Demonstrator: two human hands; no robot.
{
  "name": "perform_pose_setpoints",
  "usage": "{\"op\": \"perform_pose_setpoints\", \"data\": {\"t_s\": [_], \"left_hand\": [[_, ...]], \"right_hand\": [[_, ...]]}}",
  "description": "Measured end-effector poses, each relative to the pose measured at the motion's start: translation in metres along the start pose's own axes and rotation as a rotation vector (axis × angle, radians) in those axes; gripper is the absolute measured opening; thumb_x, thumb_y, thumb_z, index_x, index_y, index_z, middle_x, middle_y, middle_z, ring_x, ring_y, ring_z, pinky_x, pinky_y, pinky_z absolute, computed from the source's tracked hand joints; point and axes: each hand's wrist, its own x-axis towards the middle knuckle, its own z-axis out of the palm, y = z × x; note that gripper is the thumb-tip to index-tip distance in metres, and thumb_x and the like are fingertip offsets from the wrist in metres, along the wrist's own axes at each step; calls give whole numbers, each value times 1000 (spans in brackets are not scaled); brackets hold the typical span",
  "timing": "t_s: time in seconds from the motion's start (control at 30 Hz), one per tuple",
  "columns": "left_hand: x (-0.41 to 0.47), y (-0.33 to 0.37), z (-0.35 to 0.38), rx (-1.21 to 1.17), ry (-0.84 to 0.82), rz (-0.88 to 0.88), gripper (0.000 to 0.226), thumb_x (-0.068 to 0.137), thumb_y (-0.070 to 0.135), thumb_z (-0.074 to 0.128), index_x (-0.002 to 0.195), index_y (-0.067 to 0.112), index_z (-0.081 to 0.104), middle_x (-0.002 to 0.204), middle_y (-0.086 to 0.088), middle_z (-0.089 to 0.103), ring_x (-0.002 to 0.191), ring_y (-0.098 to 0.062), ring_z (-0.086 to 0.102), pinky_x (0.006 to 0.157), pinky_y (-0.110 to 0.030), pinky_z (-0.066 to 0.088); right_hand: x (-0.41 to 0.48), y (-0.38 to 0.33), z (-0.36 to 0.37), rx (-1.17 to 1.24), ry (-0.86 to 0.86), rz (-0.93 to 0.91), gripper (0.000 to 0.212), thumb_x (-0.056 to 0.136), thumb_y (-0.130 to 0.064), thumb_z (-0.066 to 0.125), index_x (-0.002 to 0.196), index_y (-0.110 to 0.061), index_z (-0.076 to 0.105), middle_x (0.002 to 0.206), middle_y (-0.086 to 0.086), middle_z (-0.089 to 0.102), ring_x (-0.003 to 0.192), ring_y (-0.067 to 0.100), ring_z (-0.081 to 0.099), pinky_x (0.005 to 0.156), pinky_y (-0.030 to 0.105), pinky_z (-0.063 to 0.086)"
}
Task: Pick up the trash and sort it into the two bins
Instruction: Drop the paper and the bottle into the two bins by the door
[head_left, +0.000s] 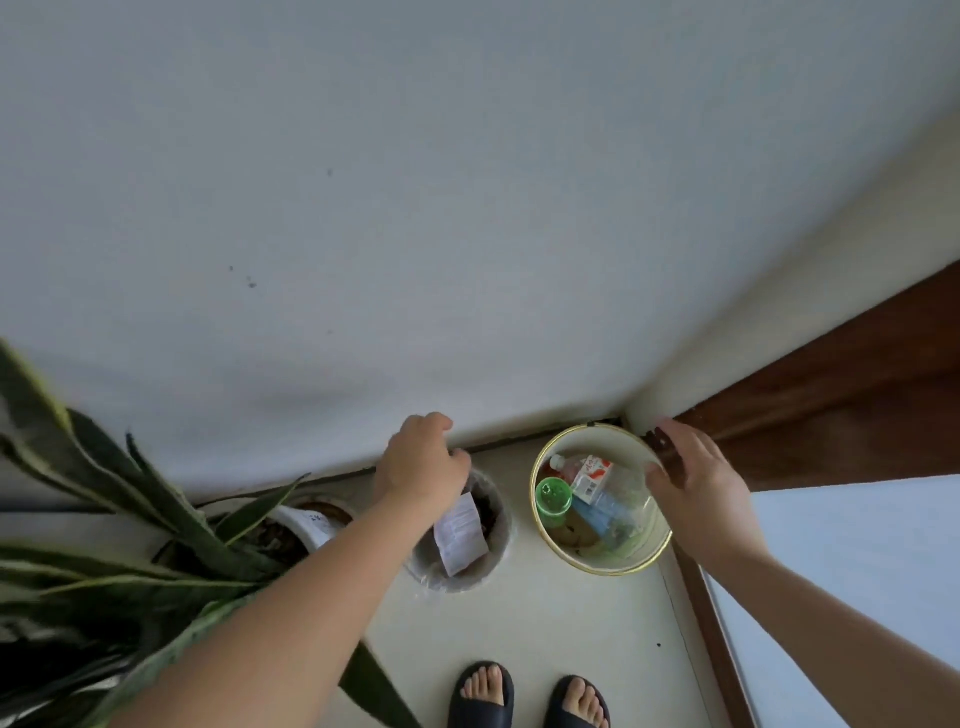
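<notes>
Two bins stand on the floor by the wall. The grey bin (496, 545) on the left has a plastic liner. The cream bin with a gold rim (602, 569) on the right holds a clear bottle (615, 496), a red-and-white carton (592, 475) and a green cup (553, 496). My left hand (421, 462) hovers over the grey bin with curled fingers, and a white printed paper (460, 530) hangs from under it into the bin. My right hand (696, 488) is over the cream bin's right rim, thumb by the bottle's base. A blurred dark patch (664, 451) lies at its fingers; whether it is held is unclear.
A potted plant (311, 525) with long green leaves stands left of the grey bin, close to my left forearm. A brown wooden door frame (831, 405) and a white panel (852, 571) are on the right. My feet in dark sandals (530, 696) stand just before the bins.
</notes>
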Motion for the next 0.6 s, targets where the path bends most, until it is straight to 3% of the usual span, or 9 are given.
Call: {"op": "perform_pose_setpoints", "data": {"t_s": [0.13, 0.27, 0.6], "left_hand": [[-25, 53, -61, 5, 97, 183, 39, 88, 22, 50, 128, 22, 49, 134, 0, 49, 116, -20, 53, 92, -37, 47], [-62, 110, -125, -18, 232, 367, 39, 87, 20, 49, 126, 26, 49, 131, 6, 49, 116, -17, 52, 88, -37, 49], [-163, 227, -266, -3, 501, 751, 44, 84, 18, 55, 127, 23, 48, 129, 5, 53, 115, -20, 52, 86, -35, 48]], "right_hand": [[-6, -51, -62, -12, 129, -86, 50, 85, -18, 62, 132, -20, 48, 135, 1, 53, 106, 27, 57, 90, 37, 44], [-22, -93, -131, -118, 246, -213, 49, 88, -27, 58, 135, -20, 45, 141, 0, 48, 128, 22, 44, 105, 39, 35], [-99, -171, -312, -404, 623, -349, 56, 91, -49, 30, 142, -27, 34, 151, -8, 34, 143, 12, 18, 113, 28, 10]]}}
